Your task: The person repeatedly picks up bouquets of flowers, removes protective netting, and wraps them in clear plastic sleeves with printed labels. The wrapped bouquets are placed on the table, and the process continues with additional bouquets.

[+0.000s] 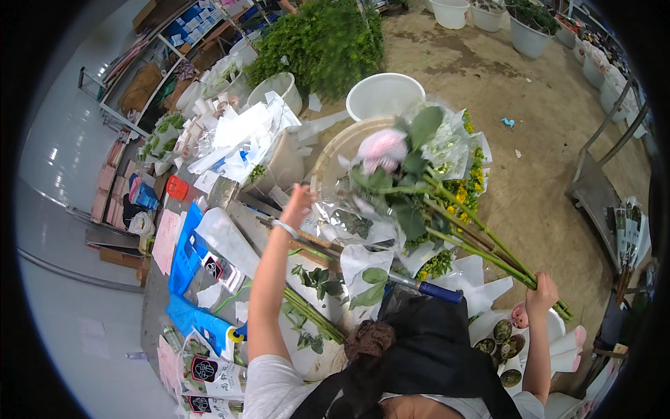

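Note:
My right hand (542, 296) is closed around the lower stems of a bunch of pink roses (382, 149), held out with the blooms toward the upper left. The blooms and leaves are over a large beige tub (327, 162) that holds crumpled clear wrap. Raised near the tub's left rim, my left hand (299, 201) touches nothing that I can make out; its fingers are blurred. Below it, more green stems (314, 314) lie on the worktable beside loose leaves. A tool with a blue handle (439, 292) lies across in front of me.
Blue plastic wrapping (183, 267) and wrapped bunches (214, 374) cover the table's left side. An orange-red basket (177, 187) stands farther back. Beyond the tub is a white bucket (386, 97). Yellow flowers (473, 180) stand right of the tub, and a metal cart (594, 194) is at far right.

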The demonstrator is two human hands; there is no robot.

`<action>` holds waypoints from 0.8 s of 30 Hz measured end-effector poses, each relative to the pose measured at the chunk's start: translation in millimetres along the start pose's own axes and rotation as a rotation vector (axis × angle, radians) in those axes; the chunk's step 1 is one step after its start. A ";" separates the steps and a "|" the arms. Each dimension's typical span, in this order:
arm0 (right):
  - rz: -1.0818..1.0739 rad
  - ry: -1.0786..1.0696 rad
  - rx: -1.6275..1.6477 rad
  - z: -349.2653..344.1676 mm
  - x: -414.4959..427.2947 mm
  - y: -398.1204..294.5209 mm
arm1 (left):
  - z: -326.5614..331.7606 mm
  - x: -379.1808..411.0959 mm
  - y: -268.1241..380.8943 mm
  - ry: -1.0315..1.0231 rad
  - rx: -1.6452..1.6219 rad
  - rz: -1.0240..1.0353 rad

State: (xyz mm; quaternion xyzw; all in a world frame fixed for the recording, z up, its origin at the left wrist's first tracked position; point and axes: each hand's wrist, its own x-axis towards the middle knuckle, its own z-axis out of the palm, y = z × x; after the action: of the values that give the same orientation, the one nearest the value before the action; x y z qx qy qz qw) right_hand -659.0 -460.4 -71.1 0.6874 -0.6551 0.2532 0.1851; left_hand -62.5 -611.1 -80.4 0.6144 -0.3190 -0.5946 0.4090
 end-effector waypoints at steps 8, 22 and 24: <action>0.145 -0.104 0.123 21.7 4.2 -23.0 | 49.1 15.2 -7.0 0.149 -0.295 0.486; 0.604 -0.928 0.943 6.2 2.3 -86.7 | 45.2 -32.3 -28.0 0.798 0.158 0.649; 0.695 -1.090 1.121 2.7 13.4 -107.5 | 124.7 -74.6 -45.0 -0.001 -0.173 0.426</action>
State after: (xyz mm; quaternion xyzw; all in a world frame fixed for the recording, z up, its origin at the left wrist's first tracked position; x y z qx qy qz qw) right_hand -551.6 -464.9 -57.0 0.4632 -0.6043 0.2162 -0.6111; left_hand -197.0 -540.1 -79.9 0.4954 -0.3897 -0.5202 0.5762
